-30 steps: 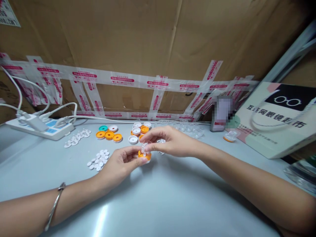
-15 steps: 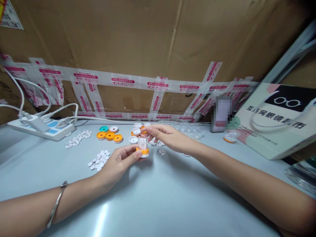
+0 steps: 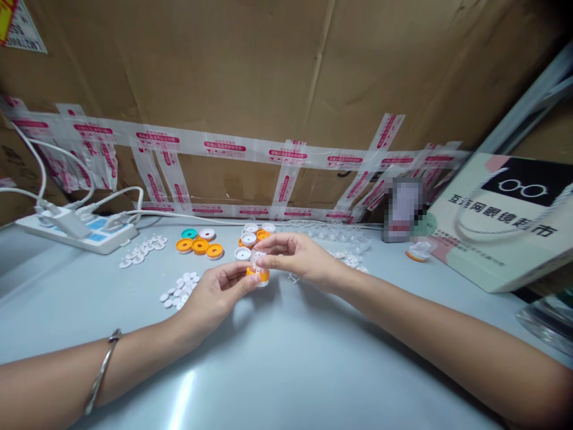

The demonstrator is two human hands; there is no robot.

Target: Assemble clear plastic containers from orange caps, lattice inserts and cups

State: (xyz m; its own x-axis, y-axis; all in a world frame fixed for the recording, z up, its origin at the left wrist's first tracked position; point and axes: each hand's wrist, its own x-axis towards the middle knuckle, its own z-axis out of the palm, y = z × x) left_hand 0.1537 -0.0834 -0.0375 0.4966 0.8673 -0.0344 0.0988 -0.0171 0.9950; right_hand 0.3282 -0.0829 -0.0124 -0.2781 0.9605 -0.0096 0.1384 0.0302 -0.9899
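My left hand (image 3: pixel 213 295) pinches a small clear case with an orange base (image 3: pixel 259 273) just above the grey table (image 3: pixel 277 358). My right hand (image 3: pixel 295 255) closes its thumb and fingers on the clear top of that same case from the right. Behind the hands lie several orange, white and teal round caps (image 3: pixel 201 244) and a cluster of white-and-orange caps (image 3: pixel 251 235). Small white discs (image 3: pixel 179 289) lie to the left of my left hand. Small white lattice pieces (image 3: pixel 347 259) lie behind my right wrist.
A white power strip (image 3: pixel 76 230) with plugged cables sits at the back left. More white discs (image 3: pixel 141 249) lie near it. Clear plastic shells (image 3: pixel 342 236) line the taped cardboard wall. A paper bag (image 3: pixel 505 221) leans at the right, with an orange-based piece (image 3: pixel 416 252) before it.
My right hand reached back to the small white pieces on the table, then returned to the top of the orange-based case. My left hand kept hold of the case.
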